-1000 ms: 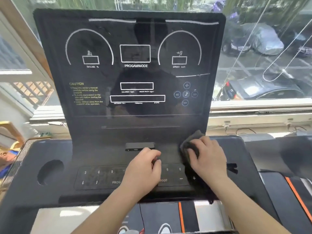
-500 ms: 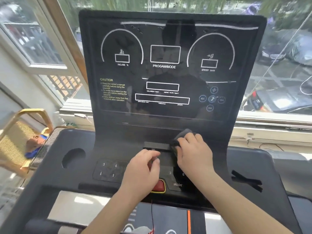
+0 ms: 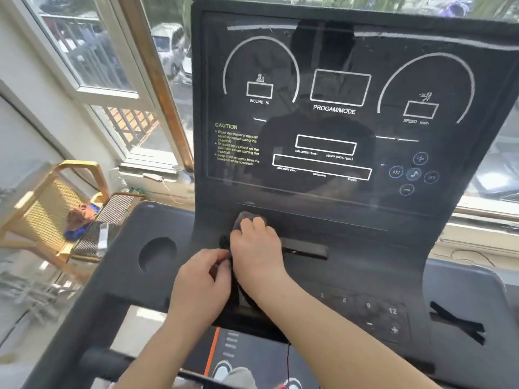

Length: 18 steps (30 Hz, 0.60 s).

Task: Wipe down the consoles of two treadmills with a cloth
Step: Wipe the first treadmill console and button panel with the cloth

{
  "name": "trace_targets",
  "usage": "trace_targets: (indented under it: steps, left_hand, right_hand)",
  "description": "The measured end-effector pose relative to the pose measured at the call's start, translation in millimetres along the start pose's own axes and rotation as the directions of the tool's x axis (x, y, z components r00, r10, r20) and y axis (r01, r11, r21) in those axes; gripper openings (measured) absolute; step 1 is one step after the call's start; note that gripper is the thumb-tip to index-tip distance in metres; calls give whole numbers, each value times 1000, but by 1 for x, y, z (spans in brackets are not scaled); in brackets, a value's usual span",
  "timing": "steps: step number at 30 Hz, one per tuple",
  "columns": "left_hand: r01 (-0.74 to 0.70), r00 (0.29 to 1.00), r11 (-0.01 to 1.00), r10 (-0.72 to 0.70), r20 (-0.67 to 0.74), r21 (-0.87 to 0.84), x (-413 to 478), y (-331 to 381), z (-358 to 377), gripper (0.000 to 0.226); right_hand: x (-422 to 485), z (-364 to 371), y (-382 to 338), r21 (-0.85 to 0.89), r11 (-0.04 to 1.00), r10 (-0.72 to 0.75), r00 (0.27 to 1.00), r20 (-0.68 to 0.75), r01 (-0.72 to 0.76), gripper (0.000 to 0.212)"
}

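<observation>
A black treadmill console (image 3: pixel 337 220) fills the view, with an upright display panel (image 3: pixel 331 108) and a flat keypad deck (image 3: pixel 373 313) below it. My right hand (image 3: pixel 257 248) presses a dark grey cloth (image 3: pixel 241 219) against the lower left part of the console, just under the display. The cloth is mostly hidden under the hand. My left hand (image 3: pixel 200 279) rests right beside it on the deck, its fingers curled and touching the cloth's dark edge.
A round cup holder (image 3: pixel 157 254) is sunk in the deck's left wing. A narrow black bar (image 3: pixel 304 250) lies right of my hands. A wooden chair (image 3: pixel 47 209) with clothes stands at the left by the window (image 3: pixel 118 66). Black tape (image 3: pixel 457 322) crosses the right wing.
My right hand has slid the cloth leftward along the console base, from the right of the black bar to its left. The left hand moved left with it, and the view turned left.
</observation>
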<state>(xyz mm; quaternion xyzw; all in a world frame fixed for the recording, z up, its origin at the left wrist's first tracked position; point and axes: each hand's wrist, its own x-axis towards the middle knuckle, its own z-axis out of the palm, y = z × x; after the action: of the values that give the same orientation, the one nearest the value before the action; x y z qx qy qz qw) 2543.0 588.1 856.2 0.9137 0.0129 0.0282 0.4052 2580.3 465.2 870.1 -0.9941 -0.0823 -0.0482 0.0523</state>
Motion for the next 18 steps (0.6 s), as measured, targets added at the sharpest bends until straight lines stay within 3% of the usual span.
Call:
trace_targets:
  steps: [5,9,11,18]
  left_hand:
    - [14,1000,1000,-14,-2,4,12,-22,-26,20]
    - [-7,997,999,10,75,-36,17,-23,-28,19]
    - [-49,992,997,55,114,-57,18,-19,-23,19]
    - [-71,963,986,107,247,-148,14,-4,-2,21]
  right_hand:
    - [1,13,-18,3,1000,-31,996,83,31,40]
    - [-14,1,-1,107,994,-28,988,154,11,23]
    - [-30,-5,9,164,986,-20,972,233,-19,27]
    - [-83,-8,40,160,951,235,956,178,-264,27]
